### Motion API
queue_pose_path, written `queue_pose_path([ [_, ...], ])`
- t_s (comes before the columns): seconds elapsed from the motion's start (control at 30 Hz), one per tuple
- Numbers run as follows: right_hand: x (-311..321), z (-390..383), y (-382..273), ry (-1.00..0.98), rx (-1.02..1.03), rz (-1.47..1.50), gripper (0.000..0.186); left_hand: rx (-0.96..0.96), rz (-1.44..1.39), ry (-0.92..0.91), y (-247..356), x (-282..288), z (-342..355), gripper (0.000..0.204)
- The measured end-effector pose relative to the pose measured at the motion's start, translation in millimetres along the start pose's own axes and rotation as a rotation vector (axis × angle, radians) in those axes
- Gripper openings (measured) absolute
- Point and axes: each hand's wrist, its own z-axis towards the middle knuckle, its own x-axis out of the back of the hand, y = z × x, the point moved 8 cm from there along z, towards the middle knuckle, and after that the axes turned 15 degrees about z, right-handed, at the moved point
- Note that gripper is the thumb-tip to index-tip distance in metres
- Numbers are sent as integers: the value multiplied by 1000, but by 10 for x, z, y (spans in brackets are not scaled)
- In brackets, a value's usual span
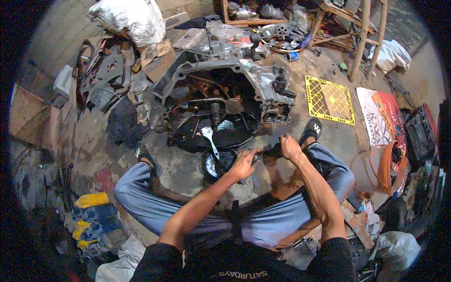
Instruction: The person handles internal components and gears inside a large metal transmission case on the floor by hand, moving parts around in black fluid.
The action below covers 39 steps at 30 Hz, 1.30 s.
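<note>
My left hand [244, 162] is in front of the large grey metal gearbox housing [164, 94], just right of a round dark bowl [206, 165] with shiny liquid in it. Its fingers point right and look bent over a small dark thing I cannot make out. My right hand [290, 146] is closed, knuckles up, beside a dark object [272, 151] that blends with the shadowed floor; its kind does not show. A white paintbrush [208, 137] leans between the bowl and the housing's lower rim. Black wet residue coats the housing's inside, where a shaft [215, 113] stands.
A yellow plastic grate [330, 99] lies right of the housing, near a printed sack [376, 115] and an orange-brown bucket [383, 169]. Metal parts [282, 35] crowd the back. Yellow-capped bottles [91, 200] lie at lower left. My feet flank the work area.
</note>
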Motion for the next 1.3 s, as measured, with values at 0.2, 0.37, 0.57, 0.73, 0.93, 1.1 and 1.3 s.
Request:
queue_pose_path([
  [0.2,936,-314,-1344,105,284,330,20,-34,34,-39,161,350,-203,108],
  [0.37,1284,-175,-2225,-57,203,546,34,338,-214,252,-182,988,-415,91],
  [0.57,361,209,-2451,-122,315,901,37,354,24,123,-961,1584,-1043,75],
  [0.73,-466,780,-2188,-11,68,931,37,490,267,65,-1433,1796,-1296,75],
  [0.93,-1014,1193,-2080,39,-36,827,40,594,364,-226,-1729,1689,-1265,75],
  [1.1,-1190,1396,-2187,-192,-221,1066,42,506,468,-412,-1706,1604,-1065,70],
  [1.3,-1223,1782,-2319,-52,-118,1459,25,428,394,-449,-1646,1534,-937,66],
])
